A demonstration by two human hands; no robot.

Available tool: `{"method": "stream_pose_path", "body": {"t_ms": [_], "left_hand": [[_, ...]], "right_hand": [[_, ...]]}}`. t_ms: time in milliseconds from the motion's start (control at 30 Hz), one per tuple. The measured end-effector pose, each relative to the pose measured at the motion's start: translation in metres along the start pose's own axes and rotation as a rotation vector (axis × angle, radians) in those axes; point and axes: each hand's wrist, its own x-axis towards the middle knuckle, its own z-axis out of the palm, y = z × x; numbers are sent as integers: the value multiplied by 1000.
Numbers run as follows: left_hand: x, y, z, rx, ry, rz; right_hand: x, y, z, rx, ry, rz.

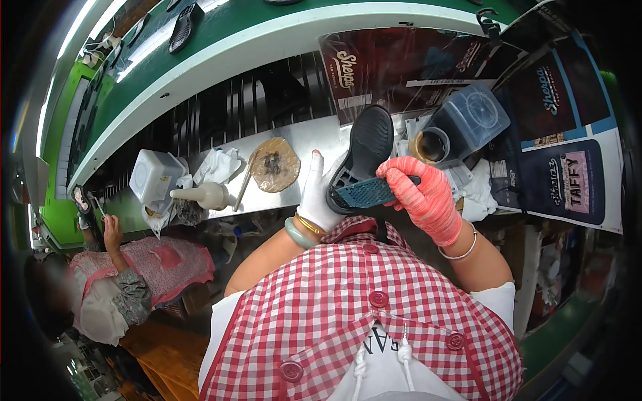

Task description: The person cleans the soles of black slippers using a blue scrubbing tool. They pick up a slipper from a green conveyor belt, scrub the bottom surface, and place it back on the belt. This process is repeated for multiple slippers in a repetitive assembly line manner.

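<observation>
While the left hand (319, 199), in a white glove, cups the heel end of a black shoe sole (364, 157) from about eight o'clock, the right hand (424, 197), in a red glove, closes over the sole's lower edge from four o'clock. The sole's long axis runs from the hands up toward one o'clock, toe end free above the table (304, 137). The right fingers (401, 175) curl together, pinching a blue textured pad (366, 192) against the heel; the left fingers are wrapped behind the sole, thumb upright. Both hands touch it, the right one lying over the working face. A brown round pad (274, 164) and a white squeeze bottle (204, 195) lie at ten o'clock.
</observation>
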Motion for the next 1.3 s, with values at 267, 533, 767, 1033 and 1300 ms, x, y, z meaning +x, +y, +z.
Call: {"method": "stream_pose_path", "body": {"t_ms": [267,533,767,1033,1300], "left_hand": [[-5,4,0,169,51,-211],[-2,10,-9,209,20,-391],[12,15,-30,359,-29,-473],[19,26,-31,306,0,-570],[24,42,-32,329,-243,-716]], "right_hand": [[18,-22,-11,-31,-183,287],[35,-32,-9,-81,-321,314],[44,-28,-4,-118,-367,325],[39,-21,-26,-174,-394,327],[14,4,-57,-136,-255,371]]}}
